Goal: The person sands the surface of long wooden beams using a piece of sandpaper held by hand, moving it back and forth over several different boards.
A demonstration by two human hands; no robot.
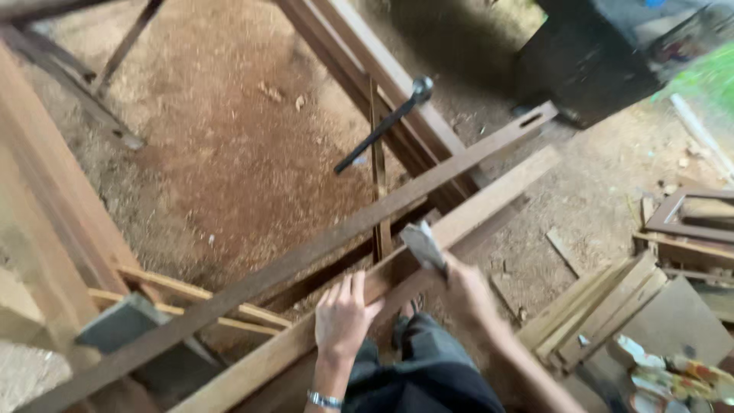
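Woodwork underway on a long light plank (pixel 459 222) laid diagonally beside a dark rail (pixel 321 245). Left hand (pixel 344 317) rests flat, fingers spread, steadying the plank. Right hand (pixel 466 287) is clenched around a grey-bladed tool (pixel 422 245) touching the plank's edge. Judgement: shaping step in hand; the next stroke calls for firm bracing.

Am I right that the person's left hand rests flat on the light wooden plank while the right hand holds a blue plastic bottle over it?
Not quite. The head view shows the left hand resting on the light wooden plank, but the right hand holds no blue plastic bottle: it grips a pale, flat-bladed tool, blurred, over the plank. The rest stands.
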